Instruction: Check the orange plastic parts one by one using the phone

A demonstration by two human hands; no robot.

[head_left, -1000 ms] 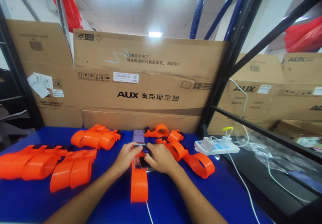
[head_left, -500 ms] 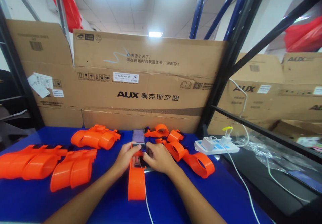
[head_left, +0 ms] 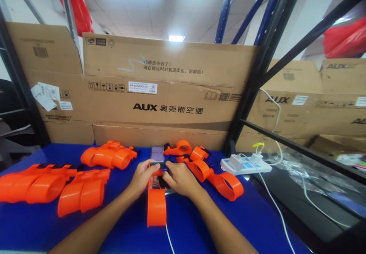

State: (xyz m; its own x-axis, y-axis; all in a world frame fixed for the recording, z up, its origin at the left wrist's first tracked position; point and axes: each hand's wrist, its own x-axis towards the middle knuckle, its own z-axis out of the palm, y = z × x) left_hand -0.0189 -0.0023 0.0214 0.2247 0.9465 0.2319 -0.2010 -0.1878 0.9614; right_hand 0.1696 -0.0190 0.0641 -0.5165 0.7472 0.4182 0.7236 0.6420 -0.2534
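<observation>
In the middle of the table my left hand (head_left: 143, 176) is closed on an orange plastic part with a wide ring (head_left: 156, 208) at its near end. The thumb presses on its upper end, where a dark piece shows. My right hand (head_left: 180, 178) meets it from the other side, fingers curled in by a small dark-blue piece (head_left: 164, 169); what they pinch is mostly hidden. Just beyond the hands is a phone (head_left: 157, 154) with a lit screen. Beneath the part lies a dark, shiny flat device (head_left: 170, 191), and a white cable (head_left: 169, 238) runs toward me.
Orange ring parts lie in groups at left (head_left: 37, 183), back left (head_left: 108, 155) and right (head_left: 227, 185) on the blue table (head_left: 120, 231). A white power strip (head_left: 246, 164) sits at the right edge by a black rack post (head_left: 251, 98). Cardboard (head_left: 168, 128) walls the back.
The orange part's ring end has shifted very slightly to the right. Both hands keep nearly the same place and grip.
</observation>
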